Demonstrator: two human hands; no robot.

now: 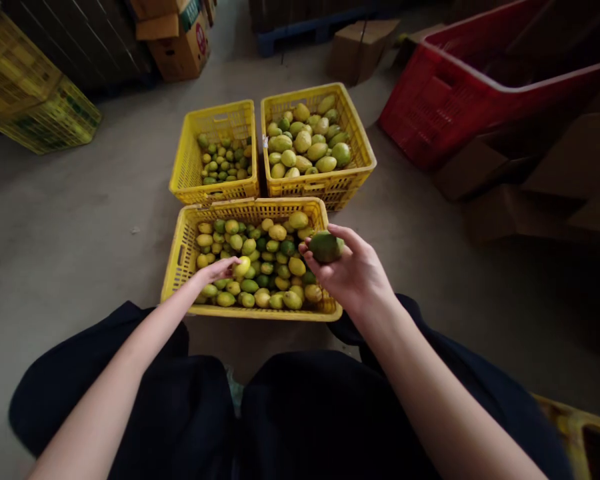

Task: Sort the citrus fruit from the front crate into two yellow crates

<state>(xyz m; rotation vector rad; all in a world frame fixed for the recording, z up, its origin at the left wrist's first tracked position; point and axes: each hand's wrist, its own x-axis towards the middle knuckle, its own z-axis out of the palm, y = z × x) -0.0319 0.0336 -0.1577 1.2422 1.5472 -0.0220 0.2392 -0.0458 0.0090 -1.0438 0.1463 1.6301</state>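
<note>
A person seated low over yellow crates cradles a green fruit (327,247) in the curled fingers of an upturned right hand (356,275), its long axis running roughly side to side above the right rim of the front crate (260,314). The rear-right crate (325,190) stands just beyond, nearer this hand than the left hand (216,270), whose fingertips grip a yellow fruit (242,267) over the front crate's middle.
</note>
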